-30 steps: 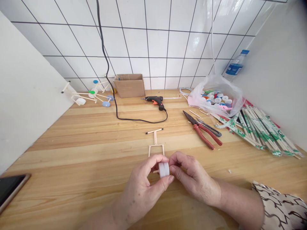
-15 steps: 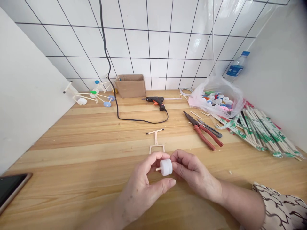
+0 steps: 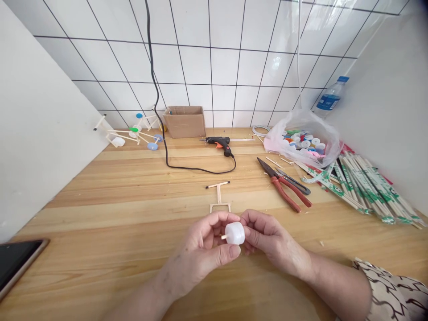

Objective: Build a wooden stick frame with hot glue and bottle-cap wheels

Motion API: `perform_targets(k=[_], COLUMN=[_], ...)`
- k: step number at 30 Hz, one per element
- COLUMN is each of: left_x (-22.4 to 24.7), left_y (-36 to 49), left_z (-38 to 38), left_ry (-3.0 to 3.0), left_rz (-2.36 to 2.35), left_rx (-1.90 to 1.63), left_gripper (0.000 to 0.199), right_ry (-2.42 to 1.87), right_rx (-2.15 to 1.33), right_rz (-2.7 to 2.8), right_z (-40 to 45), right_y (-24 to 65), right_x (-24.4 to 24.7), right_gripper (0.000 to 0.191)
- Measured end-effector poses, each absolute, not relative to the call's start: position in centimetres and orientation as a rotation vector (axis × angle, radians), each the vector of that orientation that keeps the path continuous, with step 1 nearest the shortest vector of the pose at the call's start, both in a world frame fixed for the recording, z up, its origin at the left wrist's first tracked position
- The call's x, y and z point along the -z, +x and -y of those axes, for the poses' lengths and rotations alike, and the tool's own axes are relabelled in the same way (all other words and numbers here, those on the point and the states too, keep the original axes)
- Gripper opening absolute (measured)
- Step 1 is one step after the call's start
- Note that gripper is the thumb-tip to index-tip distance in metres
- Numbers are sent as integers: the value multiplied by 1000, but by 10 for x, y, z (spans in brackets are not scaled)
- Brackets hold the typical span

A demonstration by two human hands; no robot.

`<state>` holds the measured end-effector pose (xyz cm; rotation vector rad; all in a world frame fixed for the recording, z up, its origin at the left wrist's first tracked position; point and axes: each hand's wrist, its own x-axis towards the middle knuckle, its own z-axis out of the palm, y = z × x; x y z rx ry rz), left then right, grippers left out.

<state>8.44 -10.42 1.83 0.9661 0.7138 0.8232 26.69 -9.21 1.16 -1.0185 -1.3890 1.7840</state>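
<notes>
Glossy white-tiled wall (image 3: 227, 64) with dark grout (image 3: 211, 64) behind a wooden tabletop (image 3: 133, 191), white panels (image 3: 40, 133) either side

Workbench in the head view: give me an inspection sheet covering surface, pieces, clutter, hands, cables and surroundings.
Surface: wooden tabletop, stick scraps on it.
Work pieces: white cap piece with thin stick protruding; stick frame lying beyond.
Clutter: glue gun, red-handled pliers, plastic bag of bottle caps, wrapped sticks.
Hands: right hand pinches at the white cap piece's right edge; left hand curls around it, contact unclear.
Cables: black cord runs to the glue gun; white cable hangs above the plastic bag.
Surroundings: tiled wall, cardboard box, bottle, phone.
</notes>
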Motion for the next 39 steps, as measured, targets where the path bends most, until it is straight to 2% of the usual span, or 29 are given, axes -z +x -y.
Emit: perform_targets(k=[39], left_x=[-15], left_y=[89], left_z=[98], left_ry=[735], left_rz=[-671], left_rx=[-862], left_gripper=[27], right_ry=[-1030], right_rx=[-1861], right_rz=[1227], right_z=[90], right_y=[264], right_x=[-12], right_gripper=[37])
